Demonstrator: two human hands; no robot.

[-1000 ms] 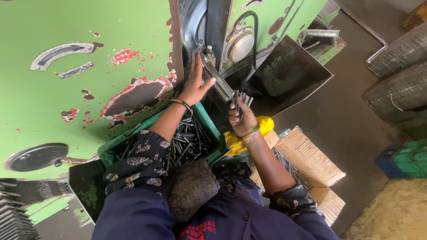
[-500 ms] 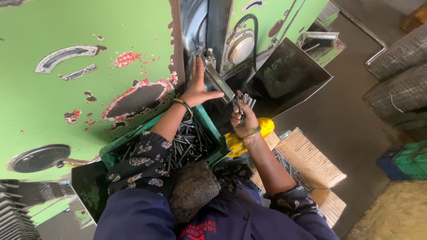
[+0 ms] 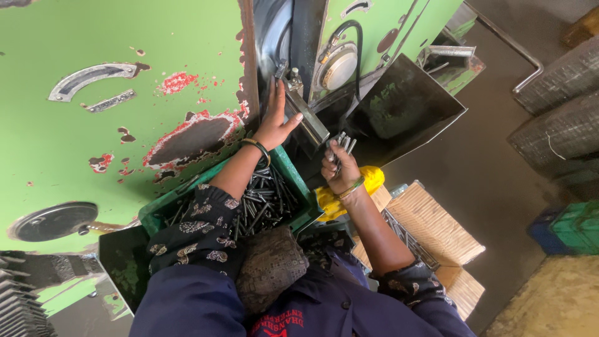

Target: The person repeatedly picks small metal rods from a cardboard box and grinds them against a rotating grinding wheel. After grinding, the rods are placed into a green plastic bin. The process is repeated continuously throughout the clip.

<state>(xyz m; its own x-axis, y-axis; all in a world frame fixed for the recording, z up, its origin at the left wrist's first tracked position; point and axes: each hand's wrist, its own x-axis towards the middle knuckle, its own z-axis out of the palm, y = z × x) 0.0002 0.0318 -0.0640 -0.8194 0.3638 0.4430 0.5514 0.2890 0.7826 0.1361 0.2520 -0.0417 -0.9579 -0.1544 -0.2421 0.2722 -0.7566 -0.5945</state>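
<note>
At the chipped green press (image 3: 125, 143), green crate (image 3: 293, 171) of dark metal pins (image 3: 265, 200) below your arms, your left hand (image 3: 274, 122) spread flat, fingers open, touching the steel guide block (image 3: 309, 122), your right hand (image 3: 340, 171) closed around a bunch of pins (image 3: 343, 142), yellow cloth (image 3: 371, 181) just beside the wrist

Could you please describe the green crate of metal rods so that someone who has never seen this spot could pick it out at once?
Start at the big green machine with flaking paint. At its foot, under the person's left forearm, sits the green crate, heaped with dark metal rods. The left hand rests on the machine above it, while the right hand grips a small bunch of rods. Unlike the woven baskets to the right, it is green plastic.
</note>
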